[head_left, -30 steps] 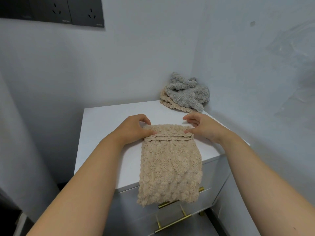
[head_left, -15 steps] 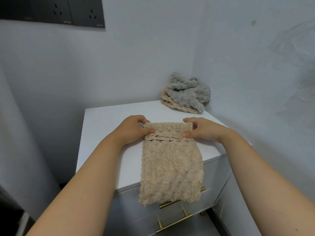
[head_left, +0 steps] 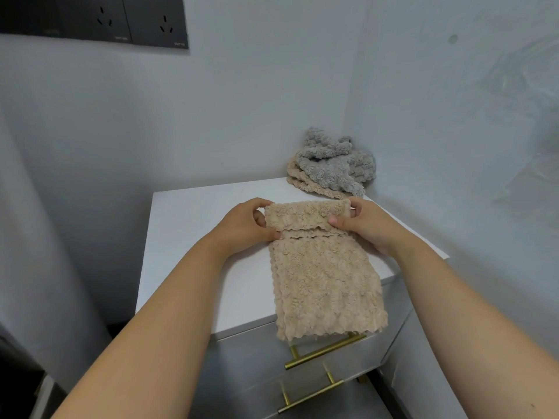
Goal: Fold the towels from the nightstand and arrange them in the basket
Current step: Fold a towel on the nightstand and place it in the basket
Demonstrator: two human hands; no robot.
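Beige fluffy fleece towel (head_left: 323, 276): far end rolled, pinched by left hand (head_left: 245, 226) and right hand (head_left: 367, 226) (near end overhangs white nightstand (head_left: 187, 237)).

A dark socket panel (head_left: 121, 21) is mounted at the upper left of the back wall (head_left: 242, 101). A small round mark (head_left: 452, 39) is seen on the right wall (head_left: 423, 122), with clear plastic film (head_left: 526, 125) spread beside it.

The beige towel (head_left: 320, 276) is plain sandy tan with a bumpy ribbed pile, on the white nightstand (head_left: 193, 237). At its one o'clock a grey towel (head_left: 335, 164) tops a second beige towel (head_left: 298, 179). The handles (head_left: 325, 352) at six o'clock are brass-gold, the socket panel (head_left: 121, 19) at eleven o'clock dark grey.
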